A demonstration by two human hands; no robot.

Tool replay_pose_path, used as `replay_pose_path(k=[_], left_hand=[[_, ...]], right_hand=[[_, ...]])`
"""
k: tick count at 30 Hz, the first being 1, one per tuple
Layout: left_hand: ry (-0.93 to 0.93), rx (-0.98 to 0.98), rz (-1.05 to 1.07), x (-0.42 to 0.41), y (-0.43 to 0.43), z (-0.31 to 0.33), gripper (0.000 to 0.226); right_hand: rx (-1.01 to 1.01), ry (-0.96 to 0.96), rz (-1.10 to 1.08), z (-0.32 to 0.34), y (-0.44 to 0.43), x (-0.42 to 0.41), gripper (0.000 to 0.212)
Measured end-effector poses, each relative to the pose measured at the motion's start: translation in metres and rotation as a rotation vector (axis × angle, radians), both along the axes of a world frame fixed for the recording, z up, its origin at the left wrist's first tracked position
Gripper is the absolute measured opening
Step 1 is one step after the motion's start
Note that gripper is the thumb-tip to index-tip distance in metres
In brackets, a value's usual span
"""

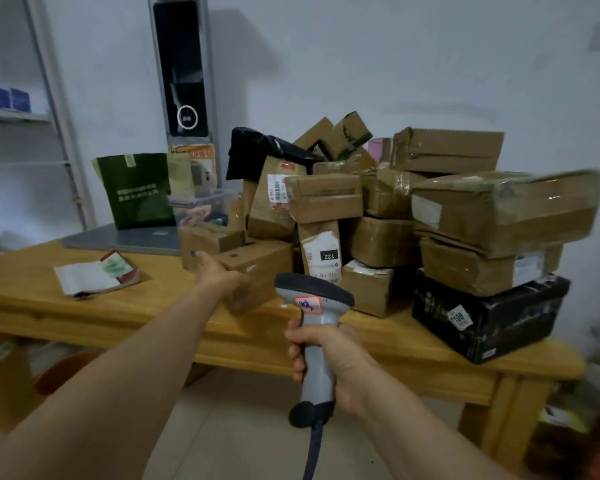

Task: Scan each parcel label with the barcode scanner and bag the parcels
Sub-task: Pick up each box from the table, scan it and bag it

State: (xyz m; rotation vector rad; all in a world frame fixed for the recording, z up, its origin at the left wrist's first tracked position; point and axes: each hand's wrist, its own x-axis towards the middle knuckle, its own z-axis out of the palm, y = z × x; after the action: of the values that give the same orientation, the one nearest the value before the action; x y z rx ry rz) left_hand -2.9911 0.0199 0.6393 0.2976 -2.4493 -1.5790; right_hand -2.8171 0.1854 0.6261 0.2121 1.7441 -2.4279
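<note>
Wrapped round the handle, your right hand (329, 362) holds the scanner (314, 297) upright before the table (101, 310), while your left hand (212, 271) is at the near corner of a brown box (260, 261) at the front of the parcel pile (388, 237); blur hides whether it has taken hold. You seem to be fetching a parcel to scan, so next find its label and aim the scanner there.

Left hand (211, 269) blurred, scanner cable (313, 452) cut off below, parcel labels (277, 189) unreadable
</note>
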Motion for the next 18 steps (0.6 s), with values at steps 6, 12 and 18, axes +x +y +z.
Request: replay_pose_path(k=[6, 12, 18], left_hand=[[0.027, -0.043, 0.018, -0.009, -0.007, -0.004, 0.087], [0.126, -0.138, 0.026, 0.02, -0.016, -0.005, 0.09], [0.35, -0.522, -0.074, 0.069, -0.015, -0.008, 0.1]], right_hand=[[0.015, -0.02, -0.021, -0.006, 0.004, -0.01, 0.017], [-0.004, -0.028, -0.023, -0.007, 0.004, -0.01, 0.015], [-0.018, -0.061, -0.06, -0.011, 0.002, -0.004, 0.008]])
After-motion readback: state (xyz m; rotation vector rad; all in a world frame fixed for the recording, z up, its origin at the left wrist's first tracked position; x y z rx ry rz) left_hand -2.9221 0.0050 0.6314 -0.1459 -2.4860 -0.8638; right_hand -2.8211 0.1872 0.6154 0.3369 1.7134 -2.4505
